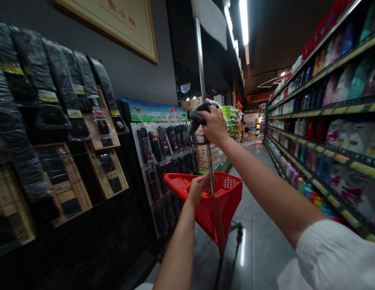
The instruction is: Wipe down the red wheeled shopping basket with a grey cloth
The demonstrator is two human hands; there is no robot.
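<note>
A slim metal pole [202,60] stands up from a red shopping cart [219,209], with a pale sign panel [211,20] at its top. My right hand [216,124] is closed on a dark grey cloth [196,121], which is bunched around the pole at mid-height and hangs down on the left side. Lower down, my left hand [197,190] grips the pole's lower part just above the cart's rim, its fingertips partly hidden.
Belts in plastic wrap [51,92] and boxed sets [62,183] hang on the left wall, beside a pegboard rack [163,161] of packaged goods. Shelves of bottles [338,133] line the right. A grey tiled aisle [257,189] runs ahead past stacked packages [231,121].
</note>
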